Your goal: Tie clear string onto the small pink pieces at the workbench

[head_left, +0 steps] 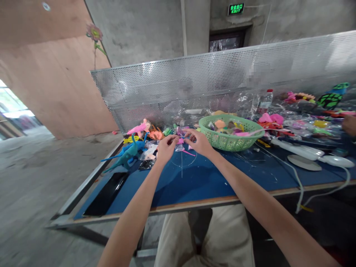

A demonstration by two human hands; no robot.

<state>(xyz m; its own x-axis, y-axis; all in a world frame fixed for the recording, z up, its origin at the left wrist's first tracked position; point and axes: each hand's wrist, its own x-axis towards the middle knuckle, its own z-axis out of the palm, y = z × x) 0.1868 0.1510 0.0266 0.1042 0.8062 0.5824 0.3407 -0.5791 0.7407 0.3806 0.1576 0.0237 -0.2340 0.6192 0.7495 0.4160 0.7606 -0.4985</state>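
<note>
1. On bench (191, 187), L of basket (230, 144): L hand (166, 149), fingers narrowed at pink pc (180, 141), grip can't be told; R hand (201, 144) beside it, fingers parted.
2. Step, apparently: fingertip handling; calls for steady L, fine R touch.
3. Toys (129, 156) far L of basket; bags (150, 152), nearer it, may crowd L hand.

left forearm (139, 204) and right forearm (244, 181): bare, converge forward. left hand (166, 149): fingers bent inward. right hand (202, 143): faces it, fingers loosely curled.
</note>
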